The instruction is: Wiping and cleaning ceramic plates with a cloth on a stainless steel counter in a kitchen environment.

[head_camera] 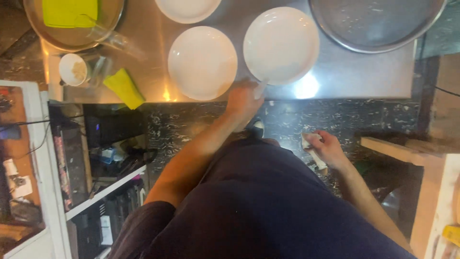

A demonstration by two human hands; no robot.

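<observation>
— Upper left of the frame?
— Round metal tray (33, 29) with a yellow-green board, then a small white cup (73, 70) and a yellow cloth (123, 88) on the steel worktop (345, 72).
— Centre?
— Left hand (243, 101) at the worktop edge, fingers pinching the rim of the right-hand white plate (281, 45), beside another plate (202, 62).
— Lower right?
— Right hand (326, 148) hanging low, fingers closed round a pale rag (314, 154), kept off the worktop.
</observation>
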